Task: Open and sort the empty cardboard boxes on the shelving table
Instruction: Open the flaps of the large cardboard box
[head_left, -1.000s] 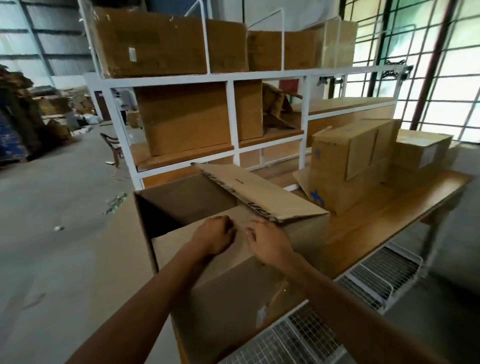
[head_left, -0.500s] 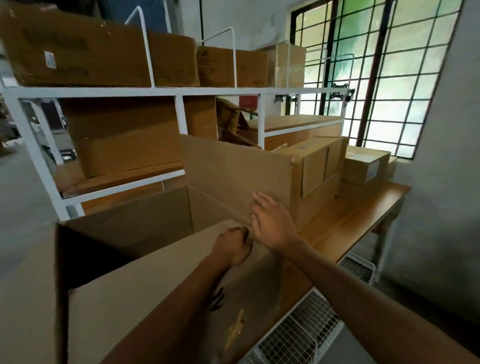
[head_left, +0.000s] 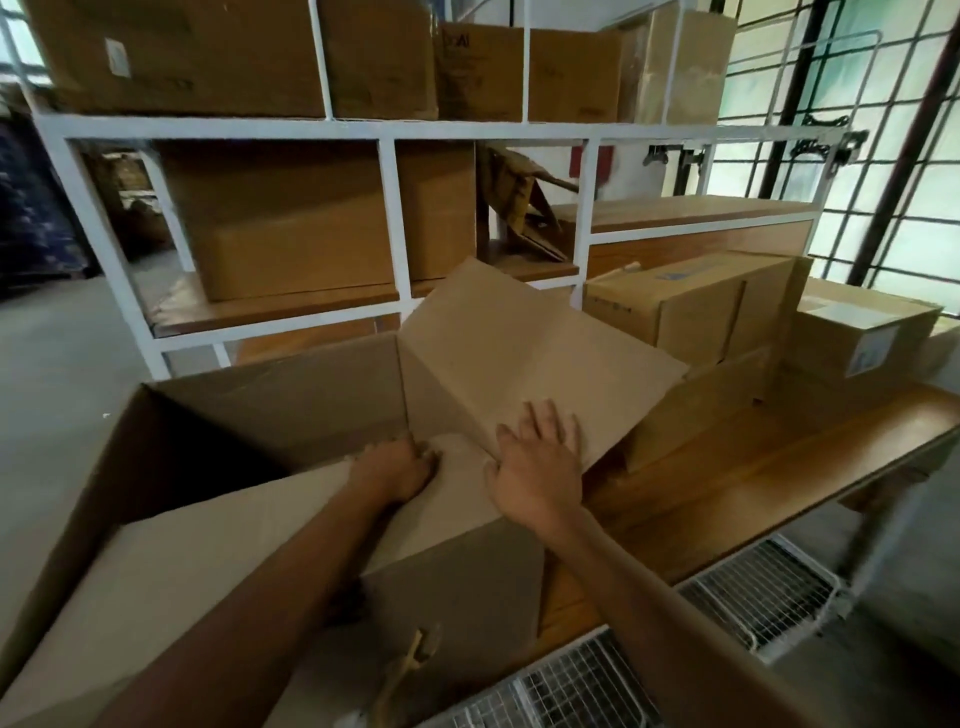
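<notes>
A large open cardboard box (head_left: 270, 410) stands on the wooden table (head_left: 753, 467) right in front of me, its inside dark and empty-looking. My left hand (head_left: 397, 467) curls its fingers over the edge of the near flap (head_left: 208, 545), which lies folded inward. My right hand (head_left: 540, 467) rests flat, fingers spread, on the right flap (head_left: 519, 353), which tilts outward to the right.
A white metal shelving frame (head_left: 389, 208) behind the box holds several closed cardboard boxes. More boxes (head_left: 691, 306) sit on the table at the right, near a barred window. Wire mesh shelves (head_left: 753, 597) lie below the table edge.
The right flap has swung from upright to tilting outward under my right hand. My view has dropped and come closer to the box. My left hand stays on the near flap.
</notes>
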